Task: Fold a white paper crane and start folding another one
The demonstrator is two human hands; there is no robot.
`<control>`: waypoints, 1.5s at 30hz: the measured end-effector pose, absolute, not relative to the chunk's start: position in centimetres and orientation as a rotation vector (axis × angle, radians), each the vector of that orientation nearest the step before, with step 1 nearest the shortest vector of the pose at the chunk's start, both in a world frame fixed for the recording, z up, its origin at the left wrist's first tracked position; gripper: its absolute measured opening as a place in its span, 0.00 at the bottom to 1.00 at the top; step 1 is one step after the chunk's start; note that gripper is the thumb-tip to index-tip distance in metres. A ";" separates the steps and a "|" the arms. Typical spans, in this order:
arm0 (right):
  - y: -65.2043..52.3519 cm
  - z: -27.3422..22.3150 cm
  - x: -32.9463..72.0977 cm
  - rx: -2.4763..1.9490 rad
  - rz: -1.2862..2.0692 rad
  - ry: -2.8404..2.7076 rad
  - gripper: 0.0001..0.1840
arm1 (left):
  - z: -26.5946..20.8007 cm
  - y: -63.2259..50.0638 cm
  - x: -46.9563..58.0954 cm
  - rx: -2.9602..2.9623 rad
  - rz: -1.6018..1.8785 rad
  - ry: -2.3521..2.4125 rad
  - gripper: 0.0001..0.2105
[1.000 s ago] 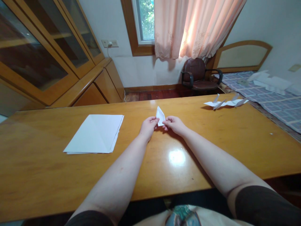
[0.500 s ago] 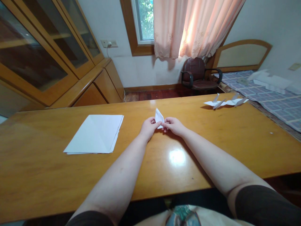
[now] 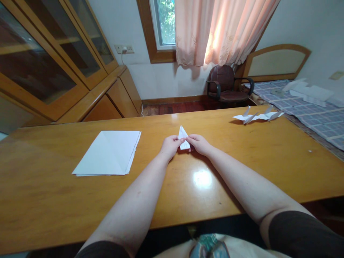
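Folded paper (image 3: pixel 185 145) shifted nearer, glossy wooden table (image 3: pixel 174 193), chair (image 3: pixel 222 79), pink curtain (image 3: pixel 193 32), bed (image 3: pixel 303 111)

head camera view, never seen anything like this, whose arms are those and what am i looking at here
There is no machine here: the two arms belong to the person wearing the camera. It sits on their head, looking forward and down, so you see roughly what they see.

Their left hand and right hand together hold a small folded paper, white and pointed at the top, over a wooden table. To the left lies a stack of white sheets; at the far right stand some folded white paper shapes.

Beyond the table are a chair, a bed and a cabinet.
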State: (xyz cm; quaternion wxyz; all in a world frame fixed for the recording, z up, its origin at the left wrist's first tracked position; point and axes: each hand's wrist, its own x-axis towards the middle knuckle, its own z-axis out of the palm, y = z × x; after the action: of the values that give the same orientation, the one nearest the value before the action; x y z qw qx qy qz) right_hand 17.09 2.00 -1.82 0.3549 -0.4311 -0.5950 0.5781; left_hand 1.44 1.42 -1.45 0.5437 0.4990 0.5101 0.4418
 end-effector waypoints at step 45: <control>2.5 -1.9 17.3 -0.995 1.640 -1.558 0.22 | -1.0 1.4 1.6 0.951 1.088 1.069 0.21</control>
State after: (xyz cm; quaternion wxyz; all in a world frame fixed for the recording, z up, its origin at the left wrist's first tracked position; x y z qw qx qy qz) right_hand 17.29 2.48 -1.92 0.3291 -0.3802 -0.5954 0.6266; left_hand 1.61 1.36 -1.04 0.6225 0.4142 0.4654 0.4736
